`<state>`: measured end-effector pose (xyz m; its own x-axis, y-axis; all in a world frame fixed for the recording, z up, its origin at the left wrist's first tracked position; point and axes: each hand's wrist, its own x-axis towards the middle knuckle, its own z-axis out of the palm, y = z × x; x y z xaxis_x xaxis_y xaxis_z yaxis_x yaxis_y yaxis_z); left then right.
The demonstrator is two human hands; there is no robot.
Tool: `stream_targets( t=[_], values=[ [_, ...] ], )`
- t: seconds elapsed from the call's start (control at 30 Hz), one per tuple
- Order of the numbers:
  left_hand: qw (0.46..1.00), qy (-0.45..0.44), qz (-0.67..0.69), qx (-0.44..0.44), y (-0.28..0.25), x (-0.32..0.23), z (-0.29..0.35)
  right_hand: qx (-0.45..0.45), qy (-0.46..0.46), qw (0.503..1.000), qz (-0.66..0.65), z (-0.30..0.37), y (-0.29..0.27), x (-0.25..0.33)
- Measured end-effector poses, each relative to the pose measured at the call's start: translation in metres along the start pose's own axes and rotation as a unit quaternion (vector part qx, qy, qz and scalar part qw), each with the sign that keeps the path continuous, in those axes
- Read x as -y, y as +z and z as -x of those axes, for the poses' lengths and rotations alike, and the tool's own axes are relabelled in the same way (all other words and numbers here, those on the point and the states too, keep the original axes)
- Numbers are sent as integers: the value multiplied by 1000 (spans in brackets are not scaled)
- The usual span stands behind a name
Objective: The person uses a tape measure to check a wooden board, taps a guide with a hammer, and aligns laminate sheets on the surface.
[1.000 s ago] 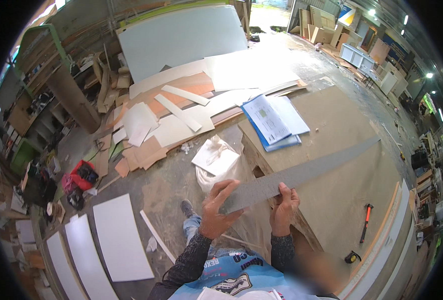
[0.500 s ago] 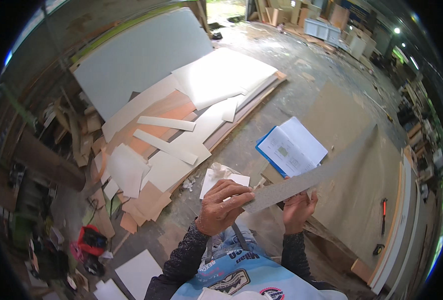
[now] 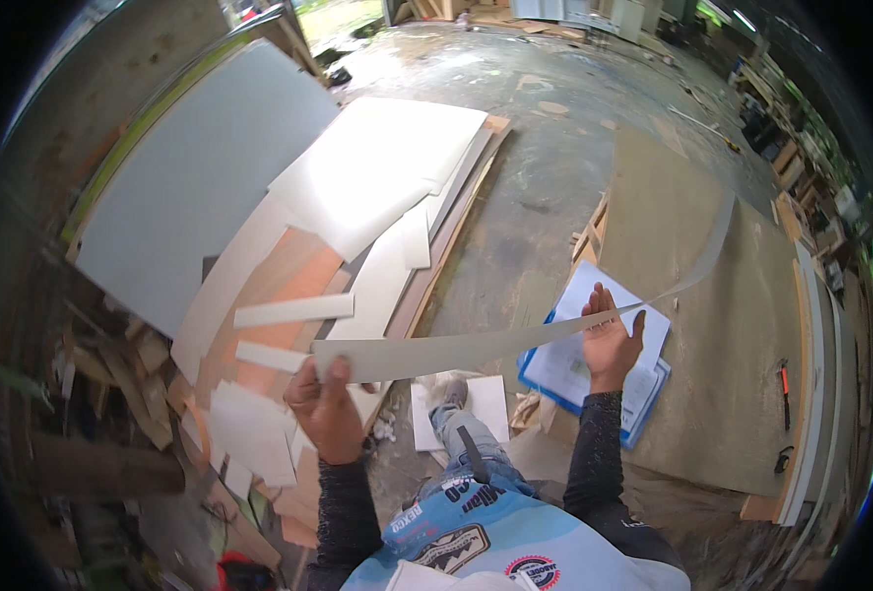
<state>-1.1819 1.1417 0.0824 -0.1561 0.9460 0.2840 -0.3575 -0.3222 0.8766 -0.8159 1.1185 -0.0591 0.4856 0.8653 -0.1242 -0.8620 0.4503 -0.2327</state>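
A long, thin pale-grey strip (image 3: pixel 436 351) stretches across in front of me, and its far end curves up over the workboard. My left hand (image 3: pixel 330 412) is closed on its near end, with the thumb pressed on top. My right hand (image 3: pixel 614 350) is open with its palm up, fingers stretched out and thumb apart; the strip passes across the fingers. Below that hand, papers (image 3: pixel 569 366) and a blue folder (image 3: pixel 633 433) lie at the board's near left side.
The brown workboard (image 3: pixel 697 364) carries a red-and-black tool (image 3: pixel 784 394) and a small black tool (image 3: pixel 784 460). At left, white sheets (image 3: pixel 387 158), an orange-brown sheet (image 3: pixel 293 261) and offcuts are piled up. A large panel (image 3: pixel 210 177) leans behind them. Long boards (image 3: pixel 818 394) line the right.
My left hand has moved left and the strip now spans wider between my hands. My right hand has risen over the papers and its fingers have straightened. The view has shifted.
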Motion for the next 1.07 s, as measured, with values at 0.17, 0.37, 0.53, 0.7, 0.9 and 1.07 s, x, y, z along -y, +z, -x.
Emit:
stream_targets(
  t=[0.17,0.37,0.53,0.7,0.9,1.07],
  values=[
    [996,-13,57,-70,-7,30,-123,37,-69,987,-137,-88,18,-29],
    [993,-67,24,-95,-17,90,-234,-82,-149,985,-23,-168,20,-27],
    [950,-259,-152,-89,-71,210,-302,-121,-190,968,111,-209,54,-55],
    [764,-138,-630,30,-61,331,-376,-137,-198,945,219,-278,66,-85],
    [860,75,-504,-28,139,390,-494,-137,-218,910,326,-397,84,-117],
    [935,-22,-288,204,280,393,-586,-110,-230,840,480,-508,105,-140]
  ],
)
